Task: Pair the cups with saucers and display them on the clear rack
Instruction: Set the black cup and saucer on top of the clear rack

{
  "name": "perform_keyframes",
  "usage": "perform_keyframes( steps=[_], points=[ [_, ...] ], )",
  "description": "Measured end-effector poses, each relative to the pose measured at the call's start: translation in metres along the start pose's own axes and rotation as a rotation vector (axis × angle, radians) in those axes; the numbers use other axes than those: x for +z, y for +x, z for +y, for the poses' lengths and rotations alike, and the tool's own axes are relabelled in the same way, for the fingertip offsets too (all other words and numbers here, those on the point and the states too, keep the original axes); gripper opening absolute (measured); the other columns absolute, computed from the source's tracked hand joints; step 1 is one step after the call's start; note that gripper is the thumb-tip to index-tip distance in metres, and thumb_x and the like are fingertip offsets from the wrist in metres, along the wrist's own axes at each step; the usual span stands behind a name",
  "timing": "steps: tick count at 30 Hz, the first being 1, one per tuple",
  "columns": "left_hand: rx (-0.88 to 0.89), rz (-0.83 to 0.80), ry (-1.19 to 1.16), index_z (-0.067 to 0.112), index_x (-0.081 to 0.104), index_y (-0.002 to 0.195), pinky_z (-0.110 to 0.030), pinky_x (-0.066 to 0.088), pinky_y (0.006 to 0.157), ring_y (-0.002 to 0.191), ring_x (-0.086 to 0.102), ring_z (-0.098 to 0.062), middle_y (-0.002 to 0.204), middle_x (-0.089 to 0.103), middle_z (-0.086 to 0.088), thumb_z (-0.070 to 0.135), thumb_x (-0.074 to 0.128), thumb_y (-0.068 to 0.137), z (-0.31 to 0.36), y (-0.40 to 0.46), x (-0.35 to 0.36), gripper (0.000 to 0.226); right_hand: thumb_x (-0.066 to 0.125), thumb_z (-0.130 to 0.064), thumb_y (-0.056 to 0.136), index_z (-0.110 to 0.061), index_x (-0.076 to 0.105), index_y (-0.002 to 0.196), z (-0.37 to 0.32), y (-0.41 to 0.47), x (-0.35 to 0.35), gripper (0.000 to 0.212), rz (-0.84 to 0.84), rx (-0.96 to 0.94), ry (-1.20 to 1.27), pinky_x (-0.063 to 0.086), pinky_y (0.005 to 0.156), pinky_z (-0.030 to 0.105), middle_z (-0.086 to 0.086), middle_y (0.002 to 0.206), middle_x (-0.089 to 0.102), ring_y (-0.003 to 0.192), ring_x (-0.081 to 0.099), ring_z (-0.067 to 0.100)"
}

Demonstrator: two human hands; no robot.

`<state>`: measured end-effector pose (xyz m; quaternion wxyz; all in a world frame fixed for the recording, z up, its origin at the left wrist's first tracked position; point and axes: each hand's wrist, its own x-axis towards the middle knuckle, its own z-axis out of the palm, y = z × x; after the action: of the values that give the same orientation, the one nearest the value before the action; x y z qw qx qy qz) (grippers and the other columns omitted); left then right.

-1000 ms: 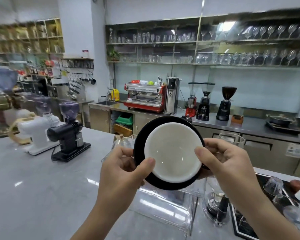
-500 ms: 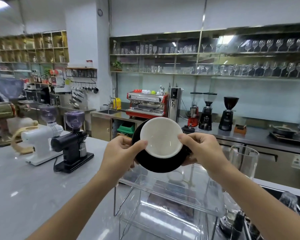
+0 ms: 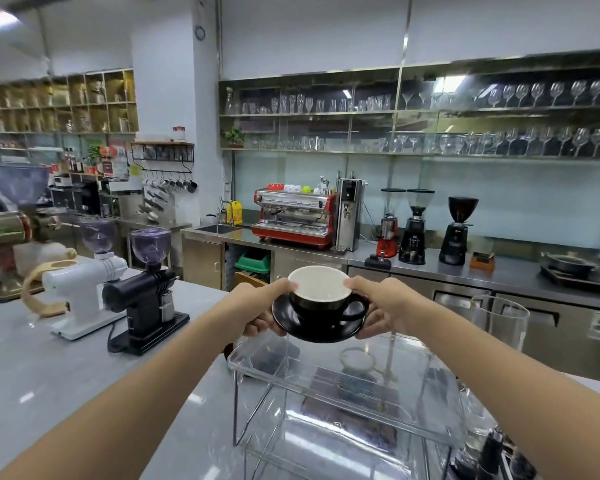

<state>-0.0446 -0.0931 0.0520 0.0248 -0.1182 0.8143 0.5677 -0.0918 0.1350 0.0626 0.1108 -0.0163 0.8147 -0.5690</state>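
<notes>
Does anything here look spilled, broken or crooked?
Nothing stands out. The black cup sits upright on its saucer, held level by the left hand and right hand above the clear rack.

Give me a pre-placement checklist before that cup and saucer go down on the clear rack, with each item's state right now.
1. Cup seated upright on the saucer: ok, and its handle points to the person's right.
2. Both hands holding the pair: ok. The left hand and right hand grip the saucer's opposite edges, thumbs on the cup rim.
3. Saucer level: ok, only slightly tilted toward the camera.
4. Pair over the clear rack: ok, it is held above the top shelf's far edge, not yet touching.
5. Top shelf free where the pair will land: cannot tell. A pale round shape shows there, on or beneath the clear shelf.
</notes>
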Motion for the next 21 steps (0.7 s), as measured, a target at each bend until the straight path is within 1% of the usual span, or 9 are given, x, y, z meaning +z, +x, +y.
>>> perform_keyframes(
  steps=[3,6,9,11,14,16,17,19,21],
  points=[
    [-0.048,-0.049,0.091,-0.001,0.063,0.102,-0.020,0.036,0.045,0.045,0.040,-0.013,0.074,0.079,-0.016,0.057,0.060,0.087,0.000,0.010,0.001,0.060,0.069,-0.038,0.086,0.004,0.052,0.117,0.003,0.006,0.000,0.054,-0.022,0.071,-0.007,0.062,0.064,0.043,0.030,0.097,0.065,0.075,0.072,0.040],
    [-0.077,-0.056,0.152,0.001,0.060,0.104,-0.019,0.037,0.044,0.043,0.040,-0.013,0.079,0.079,-0.017,0.055,0.060,0.088,-0.001,0.018,0.001,0.057,0.067,-0.037,0.087,0.001,0.052,0.117,0.007,0.012,0.002,0.051,-0.041,0.131,-0.006,0.062,0.070,0.046,0.030,0.100,0.065,0.082,0.072,0.040],
    [-0.097,-0.058,0.195,0.001,0.059,0.106,-0.019,0.036,0.043,0.039,0.039,-0.012,0.085,0.079,-0.019,0.054,0.059,0.089,-0.001,0.025,0.002,0.056,0.066,-0.038,0.087,0.000,0.052,0.115,0.011,0.018,0.004,0.049,-0.056,0.167,-0.018,0.062,0.074,0.046,0.029,0.102,0.066,0.082,0.072,0.040],
    [-0.108,-0.051,0.222,0.001,0.058,0.107,-0.018,0.037,0.043,0.040,0.039,-0.012,0.087,0.079,-0.020,0.055,0.058,0.089,-0.002,0.029,0.003,0.057,0.066,-0.038,0.087,-0.001,0.053,0.114,0.013,0.021,0.006,0.048,-0.064,0.186,-0.021,0.062,0.073,0.045,0.029,0.101,0.066,0.081,0.072,0.039],
    [-0.127,-0.040,0.249,0.000,0.057,0.112,-0.017,0.038,0.042,0.041,0.041,-0.013,0.085,0.079,-0.020,0.055,0.057,0.090,-0.005,0.035,0.005,0.059,0.064,-0.038,0.088,-0.003,0.053,0.110,0.015,0.025,0.008,0.043,-0.079,0.208,-0.022,0.062,0.072,0.044,0.028,0.101,0.065,0.083,0.072,0.039],
    [-0.133,-0.034,0.261,-0.001,0.056,0.115,-0.016,0.038,0.041,0.040,0.040,-0.012,0.082,0.079,-0.019,0.053,0.057,0.090,-0.006,0.038,0.007,0.059,0.064,-0.037,0.089,-0.003,0.054,0.102,0.017,0.026,0.008,0.038,-0.087,0.221,-0.016,0.061,0.077,0.045,0.028,0.101,0.065,0.085,0.071,0.039],
    [-0.134,-0.032,0.269,-0.001,0.055,0.116,-0.016,0.039,0.041,0.039,0.040,-0.012,0.082,0.079,-0.019,0.053,0.057,0.091,-0.007,0.039,0.008,0.059,0.064,-0.037,0.089,-0.004,0.053,0.101,0.018,0.028,0.009,0.037,-0.090,0.225,-0.016,0.061,0.079,0.046,0.028,0.102,0.065,0.087,0.071,0.040],
    [-0.128,-0.034,0.276,0.000,0.055,0.116,-0.017,0.039,0.041,0.038,0.041,-0.012,0.086,0.079,-0.020,0.051,0.057,0.092,-0.008,0.039,0.010,0.056,0.064,-0.037,0.089,-0.002,0.053,0.109,0.021,0.030,0.008,0.041,-0.098,0.227,-0.028,0.060,0.080,0.047,0.028,0.105,0.065,0.088,0.071,0.040],
    [-0.121,-0.032,0.278,0.003,0.056,0.115,-0.017,0.040,0.042,0.038,0.043,-0.013,0.088,0.079,-0.021,0.050,0.057,0.092,-0.009,0.039,0.011,0.053,0.064,-0.038,0.089,-0.001,0.051,0.118,0.024,0.033,0.009,0.048,-0.103,0.224,-0.038,0.061,0.078,0.046,0.029,0.108,0.065,0.088,0.071,0.040]
  ],
)
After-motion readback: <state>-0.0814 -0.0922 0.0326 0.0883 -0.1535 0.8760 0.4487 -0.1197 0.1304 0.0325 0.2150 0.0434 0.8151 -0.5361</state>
